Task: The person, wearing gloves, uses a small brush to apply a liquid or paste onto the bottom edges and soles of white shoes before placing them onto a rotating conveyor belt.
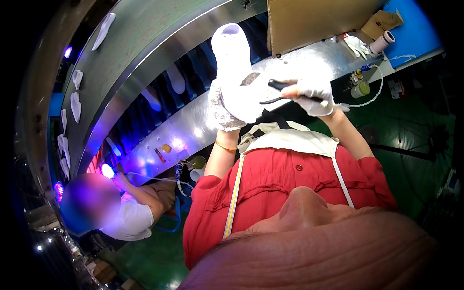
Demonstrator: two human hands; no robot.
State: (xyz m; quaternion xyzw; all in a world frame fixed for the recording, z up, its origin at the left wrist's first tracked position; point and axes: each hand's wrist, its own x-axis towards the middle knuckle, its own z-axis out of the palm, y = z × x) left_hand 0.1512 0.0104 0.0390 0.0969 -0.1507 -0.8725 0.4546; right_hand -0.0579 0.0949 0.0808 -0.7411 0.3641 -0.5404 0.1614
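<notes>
A long white shoe sole [232,55] stands almost upright in front of me, brightly lit and washed out at its lower end. My left hand [222,108], in a white knit glove, is closed around its lower left side. To the right, my right hand [315,96] wears a white glove with bare fingertips. Its fingers are closed on a black two-armed hand tool [276,85], whose exact kind I cannot make out. The tool's dark tips point left toward the sole's lower end; glare hides whether they touch it.
Beyond the metal ledge [186,116], a curved conveyor [137,34] carries several white soles. Cardboard [319,29] stands at the back, with a glove [356,46] and a pink spool [382,43] farther right. A co-worker in a white shirt [129,217] sits at the left.
</notes>
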